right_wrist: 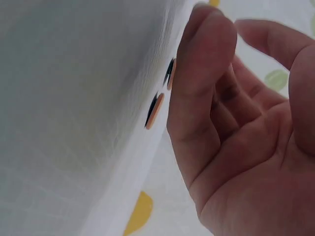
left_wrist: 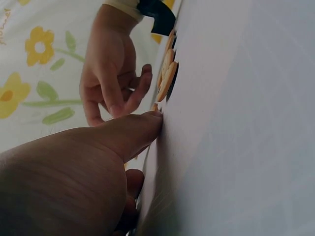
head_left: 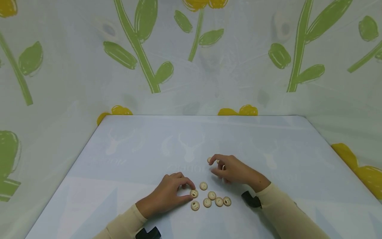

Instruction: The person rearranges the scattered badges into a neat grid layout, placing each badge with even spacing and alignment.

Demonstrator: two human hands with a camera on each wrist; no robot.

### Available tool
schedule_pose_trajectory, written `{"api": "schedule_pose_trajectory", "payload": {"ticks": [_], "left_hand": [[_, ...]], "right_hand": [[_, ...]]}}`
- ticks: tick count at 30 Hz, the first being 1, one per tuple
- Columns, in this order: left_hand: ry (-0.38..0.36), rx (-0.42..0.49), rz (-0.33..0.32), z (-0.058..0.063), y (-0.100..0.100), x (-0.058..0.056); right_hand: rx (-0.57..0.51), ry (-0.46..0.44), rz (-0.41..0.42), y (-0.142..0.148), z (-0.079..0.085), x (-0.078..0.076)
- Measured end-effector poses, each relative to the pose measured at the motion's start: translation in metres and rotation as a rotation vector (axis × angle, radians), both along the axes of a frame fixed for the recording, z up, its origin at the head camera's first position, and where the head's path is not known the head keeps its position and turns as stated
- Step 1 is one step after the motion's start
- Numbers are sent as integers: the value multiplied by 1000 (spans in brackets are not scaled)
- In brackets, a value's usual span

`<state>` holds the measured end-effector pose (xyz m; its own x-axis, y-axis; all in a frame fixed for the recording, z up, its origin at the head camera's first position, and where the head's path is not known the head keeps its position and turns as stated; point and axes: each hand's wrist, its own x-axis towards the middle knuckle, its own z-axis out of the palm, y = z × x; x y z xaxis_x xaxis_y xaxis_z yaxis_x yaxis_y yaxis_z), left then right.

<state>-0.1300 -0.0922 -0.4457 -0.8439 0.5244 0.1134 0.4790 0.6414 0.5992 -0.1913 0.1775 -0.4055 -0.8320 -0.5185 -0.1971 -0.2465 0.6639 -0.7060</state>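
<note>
In the head view, the left hand (head_left: 168, 192) pinches a pale round disc (head_left: 194, 193) between thumb and forefinger, and I count six more discs (head_left: 212, 195) just beside it on the table (head_left: 125, 186). The right hand (head_left: 232, 168) hovers farther from the person, fingers loosely bent and gripping nothing I can make out, a partly hidden pair of discs (head_left: 209, 160) by its fingertips. In the left wrist view, the left thumb mostly covers its disc, others lying beyond its tip. In the right wrist view, two disc edges show beside the relaxed fingers
</note>
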Motion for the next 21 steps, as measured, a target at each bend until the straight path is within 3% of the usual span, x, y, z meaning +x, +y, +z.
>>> {"api": "schedule_pose_trajectory", "payload": {"ticks": [9, 21], "left_hand": [[11, 2, -7, -1, 0, 0], [19, 6, -12, -2, -1, 0]], "right_hand": [[-46, 8, 171, -5, 3, 8], [-10, -5, 228, -12, 7, 17]]}}
